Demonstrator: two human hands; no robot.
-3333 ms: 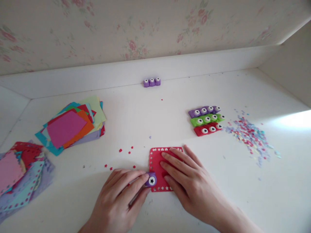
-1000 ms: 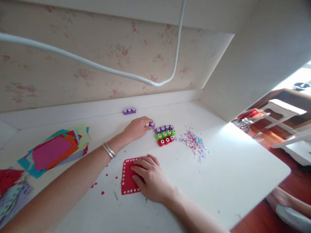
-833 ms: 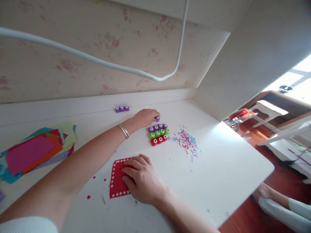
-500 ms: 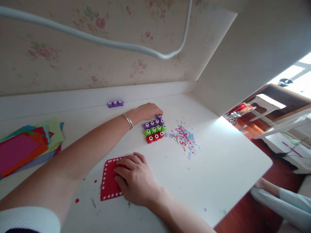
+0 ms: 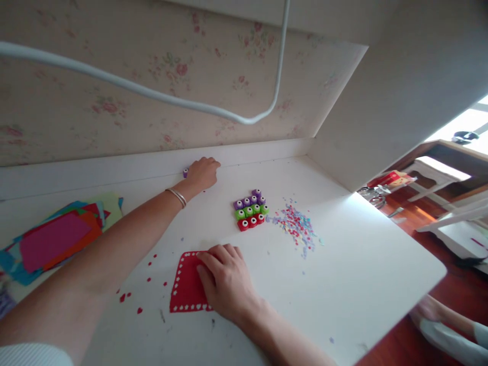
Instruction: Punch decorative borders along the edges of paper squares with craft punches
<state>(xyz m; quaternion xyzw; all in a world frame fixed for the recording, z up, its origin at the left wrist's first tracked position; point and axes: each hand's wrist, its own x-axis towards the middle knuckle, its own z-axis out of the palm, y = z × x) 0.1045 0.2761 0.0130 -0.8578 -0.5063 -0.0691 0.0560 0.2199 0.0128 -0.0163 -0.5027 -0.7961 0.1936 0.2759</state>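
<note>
My left hand (image 5: 203, 174), with a bracelet at the wrist, reaches to the back of the table. Its fingers are curled down over the row of small purple craft punches, one purple craft punch (image 5: 185, 173) showing at its left; what the fingers hold is hidden. My right hand (image 5: 227, 279) lies flat over the right part of a red sheet of paper (image 5: 189, 282), whose edge is lined with punched white star shapes. Between the hands and the confetti stand rows of purple craft punches (image 5: 246, 202), green craft punches (image 5: 249, 210) and red craft punches (image 5: 253, 221), pressed close together.
Loose paper confetti (image 5: 297, 223) is scattered right of the punches. A stack of coloured paper (image 5: 57, 239) lies at the left, with red paper bits (image 5: 139, 310) nearer me. A white cable (image 5: 152, 94) hangs before the wall. A person's leg (image 5: 453, 330) shows at lower right.
My left hand has let go of the purple punch behind the rows and moved left to the back row of purple punches. My right hand stays on the red paper. The view has shifted slightly.
</note>
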